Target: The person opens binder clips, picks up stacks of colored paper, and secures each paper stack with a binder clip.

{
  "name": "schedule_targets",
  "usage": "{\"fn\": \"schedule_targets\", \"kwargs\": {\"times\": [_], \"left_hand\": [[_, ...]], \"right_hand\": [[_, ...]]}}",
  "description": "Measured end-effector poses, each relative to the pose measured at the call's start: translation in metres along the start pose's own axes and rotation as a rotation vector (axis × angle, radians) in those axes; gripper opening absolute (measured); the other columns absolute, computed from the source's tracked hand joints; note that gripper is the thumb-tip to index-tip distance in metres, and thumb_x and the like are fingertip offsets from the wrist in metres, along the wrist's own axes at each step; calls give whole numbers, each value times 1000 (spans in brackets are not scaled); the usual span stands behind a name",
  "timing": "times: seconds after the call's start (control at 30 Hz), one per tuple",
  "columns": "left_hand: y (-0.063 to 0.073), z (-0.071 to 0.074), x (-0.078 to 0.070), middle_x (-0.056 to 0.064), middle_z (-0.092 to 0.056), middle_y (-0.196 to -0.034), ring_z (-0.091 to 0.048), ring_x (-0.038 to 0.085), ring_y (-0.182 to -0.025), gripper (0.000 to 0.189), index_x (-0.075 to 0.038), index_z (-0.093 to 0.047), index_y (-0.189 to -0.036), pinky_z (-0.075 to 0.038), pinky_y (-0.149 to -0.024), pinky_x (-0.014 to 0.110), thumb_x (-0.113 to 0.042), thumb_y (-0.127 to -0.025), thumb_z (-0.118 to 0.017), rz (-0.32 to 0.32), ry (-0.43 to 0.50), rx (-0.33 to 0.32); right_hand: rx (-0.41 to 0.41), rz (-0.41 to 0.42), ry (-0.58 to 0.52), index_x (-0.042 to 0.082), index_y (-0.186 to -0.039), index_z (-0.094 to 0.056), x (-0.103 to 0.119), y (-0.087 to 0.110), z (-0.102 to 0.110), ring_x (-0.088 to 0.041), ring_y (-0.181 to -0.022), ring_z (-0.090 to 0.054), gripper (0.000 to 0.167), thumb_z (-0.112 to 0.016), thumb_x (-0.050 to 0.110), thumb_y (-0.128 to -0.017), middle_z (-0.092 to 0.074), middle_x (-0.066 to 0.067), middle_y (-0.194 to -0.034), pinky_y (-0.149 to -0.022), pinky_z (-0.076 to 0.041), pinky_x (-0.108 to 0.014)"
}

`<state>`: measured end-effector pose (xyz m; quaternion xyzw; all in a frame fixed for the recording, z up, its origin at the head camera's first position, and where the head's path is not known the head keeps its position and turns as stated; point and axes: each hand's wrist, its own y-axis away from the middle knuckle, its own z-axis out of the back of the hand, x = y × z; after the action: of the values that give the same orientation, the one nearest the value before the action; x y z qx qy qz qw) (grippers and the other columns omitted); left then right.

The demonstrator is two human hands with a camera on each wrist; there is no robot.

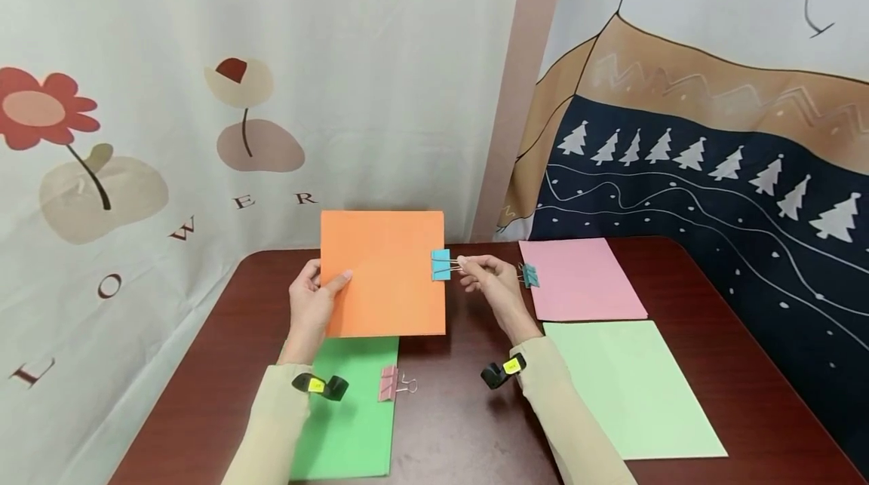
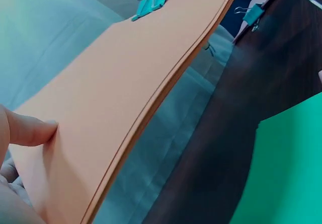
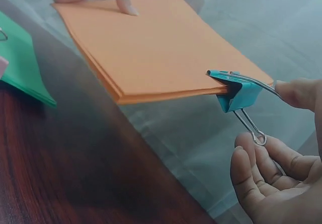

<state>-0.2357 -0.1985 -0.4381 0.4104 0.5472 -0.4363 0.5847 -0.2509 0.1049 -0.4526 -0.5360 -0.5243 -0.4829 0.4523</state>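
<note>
A stack of orange paper (image 1: 385,244) is held up above the table by my left hand (image 1: 312,308), thumb on its face and fingers behind. A light-blue binder clip (image 1: 440,265) sits over the right edge of that stack. My right hand (image 1: 498,289) pinches the clip's wire handles, its thumb (image 3: 297,93) on one and fingers under the other. In the right wrist view the clip's mouth straddles the sheets' edge. Below the orange stack lies green paper (image 1: 346,425) with a pink binder clip (image 1: 388,384) on its right edge.
At the back right lies a pink paper stack (image 1: 584,281) with a teal binder clip (image 1: 530,275) on its left edge. Light-green paper (image 1: 645,387) lies in front of it, partly behind the right forearm. Printed curtains hang behind the dark red-brown table (image 1: 448,440).
</note>
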Motion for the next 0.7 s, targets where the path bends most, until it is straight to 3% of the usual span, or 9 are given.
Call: {"fn": "schedule_targets", "kwargs": {"times": [0.1, 0.17, 0.4, 0.57, 0.7], "left_hand": [[-3, 6, -3, -14, -72, -85, -71, 7, -74, 31, -12, -59, -124, -60, -65, 30, -18, -97, -72, 41, -34, 24], [-5, 11, -4, -14, -72, -86, -71, 7, -75, 33, -12, -58, -128, -60, -66, 30, -19, -99, -70, 65, -59, 48], [-19, 22, -4, -14, -71, -88, -70, 8, -76, 34, -12, -55, -131, -60, -68, 32, -23, -101, -67, 101, -139, 113], [-30, 30, -5, -12, -70, -88, -68, 7, -74, 38, -10, -55, -134, -58, -67, 31, -24, -101, -67, 111, -209, 119], [-39, 36, -5, -11, -70, -91, -68, 7, -74, 43, -9, -54, -137, -59, -67, 30, -25, -100, -68, 118, -245, 127]], "right_hand": [[9, 2, 46, 8, -106, -75, -1, 0, -2, -32, -86, -72, 35, -79, 38, -90, -76, -15, -101, -82, -59, -39], [15, -3, 84, 8, -106, -75, -1, -1, -3, -33, -87, -72, 37, -79, 40, -90, -76, -15, -101, -82, -60, -40], [49, -33, 215, 9, -102, -76, 2, -12, -9, -41, -95, -71, 44, -79, 50, -87, -74, -24, -108, -71, -59, -27], [77, -63, 281, 0, -107, -76, 4, -21, -18, -27, -79, -70, 53, -79, 49, -88, -74, -27, -106, -67, -59, -26], [86, -87, 336, 2, -104, -76, 6, -28, -26, -18, -76, -69, 50, -78, 49, -88, -75, -24, -105, -73, -62, -33]]}}
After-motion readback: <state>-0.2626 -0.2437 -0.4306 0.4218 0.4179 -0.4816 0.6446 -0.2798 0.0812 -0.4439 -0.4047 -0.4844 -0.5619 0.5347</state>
